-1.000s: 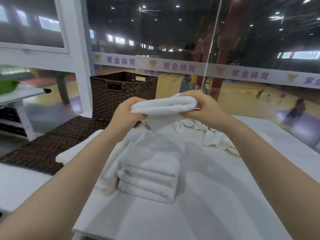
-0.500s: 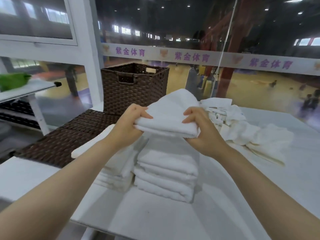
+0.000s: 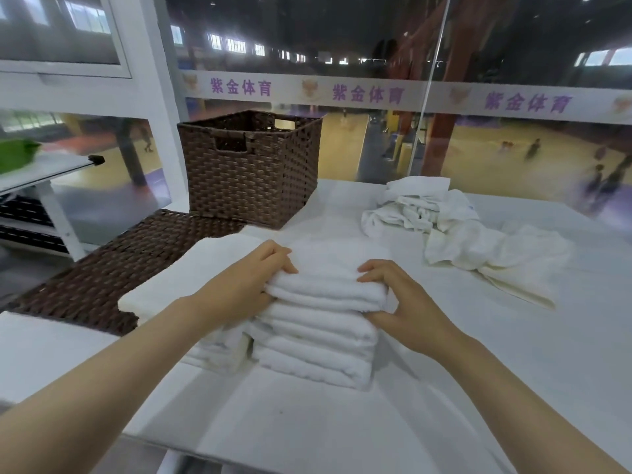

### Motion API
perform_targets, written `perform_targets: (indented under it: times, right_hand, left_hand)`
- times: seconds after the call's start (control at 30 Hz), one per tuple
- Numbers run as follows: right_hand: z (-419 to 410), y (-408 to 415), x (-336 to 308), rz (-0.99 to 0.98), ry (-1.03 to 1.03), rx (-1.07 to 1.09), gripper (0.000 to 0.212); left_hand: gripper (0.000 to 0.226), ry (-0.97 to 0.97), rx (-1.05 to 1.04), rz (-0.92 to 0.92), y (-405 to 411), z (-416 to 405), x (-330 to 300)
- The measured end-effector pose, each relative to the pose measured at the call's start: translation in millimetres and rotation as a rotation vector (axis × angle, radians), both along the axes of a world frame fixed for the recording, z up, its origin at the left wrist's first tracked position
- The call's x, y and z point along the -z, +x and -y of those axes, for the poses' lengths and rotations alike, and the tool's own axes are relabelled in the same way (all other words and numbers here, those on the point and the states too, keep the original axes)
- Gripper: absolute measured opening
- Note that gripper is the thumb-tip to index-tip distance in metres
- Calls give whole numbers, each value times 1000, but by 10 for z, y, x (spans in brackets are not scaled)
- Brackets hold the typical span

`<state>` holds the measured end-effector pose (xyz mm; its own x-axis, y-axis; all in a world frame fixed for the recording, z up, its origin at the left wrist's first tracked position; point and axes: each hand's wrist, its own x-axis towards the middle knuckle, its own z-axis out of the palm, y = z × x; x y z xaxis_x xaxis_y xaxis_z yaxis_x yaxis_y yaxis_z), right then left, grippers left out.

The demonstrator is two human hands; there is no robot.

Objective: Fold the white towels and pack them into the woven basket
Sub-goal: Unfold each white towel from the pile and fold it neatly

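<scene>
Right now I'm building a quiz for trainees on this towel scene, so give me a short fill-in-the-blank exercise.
1. Both hands, left hand and right hand, grip the top towel of a ____ of folded towels.
2. The basket is woven and ____ in colour.
3. The unfolded towels lie to the ____ of the basket.

Missing words: stack; brown; right

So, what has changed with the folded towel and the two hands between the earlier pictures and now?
The folded towel came down from mid-air onto the stack of folded towels. The left hand and right hand came down with it and still grip its ends. The woven basket, its lid and the unfolded towels have not been touched.
</scene>
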<state>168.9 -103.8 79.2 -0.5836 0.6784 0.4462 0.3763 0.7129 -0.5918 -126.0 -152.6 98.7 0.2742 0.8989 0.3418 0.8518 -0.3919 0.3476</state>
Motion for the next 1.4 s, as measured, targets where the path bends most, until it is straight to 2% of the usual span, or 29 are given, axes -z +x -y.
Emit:
perform_targets:
  times: [0.13,0.2,0.27,0.33,0.37,0.43,0.5,0.6,0.7,0.83,1.0,1.07,1.13,1.2,1.27,1.4]
  right_hand:
    - [41,56,-34,110,53,-2,42]
    - [51,116,-21,215,127,12,46]
    - [67,179,-53,274,109,35,52]
    - [68,190,-150,193,47,52,43]
    - [45,158,-216,113,35,73,37]
    - [-36,27,-348,-17,19,130,30]
    - [-138,-145,-447,30,-32,160,30]
    - [-260,-319,-454,316,-85,143,49]
    - [-323,-306,-397,431,-206,114,59]
    - [-303,-257,-226,374,-273,84,56]
    - [-275,-160,-136,136,-365,59,48]
    - [-244,-53,-93,33,-387,91,48]
    - [-209,109,-25,-21,-385,144,49]
    - [-185,319,48,-13,-380,199,48]
    - [-171,571,122,13,-394,257,49]
    - [-147,1125,235,50,-396,395,50]
  left_hand:
    - [50,3,-52,-17,-26,70,81]
    - [50,-36,-56,-62,-29,83,43]
    - [50,-96,-31,-157,-68,71,-74]
    - [46,-74,-37,-276,-80,20,-247]
    - [45,-24,-56,-278,-65,-29,-318]
    - [41,133,-93,-198,61,-173,-387]
    - [35,214,-126,-98,288,-339,-384]
    - [34,-31,-138,-26,559,-555,-291]
    - [48,-285,-157,-7,584,-600,-154]
    - [54,-340,-190,-60,584,-521,-35]
    - [57,-357,-244,-186,630,-472,-114]
    - [63,-286,-315,-365,616,-477,-166]
    - [63,-111,-364,-468,674,-469,-231]
    - [57,16,-356,-363,848,-464,-307]
    - [49,33,-297,-224,1126,-468,-384]
    - [45,78,-121,-126,1794,-519,-416]
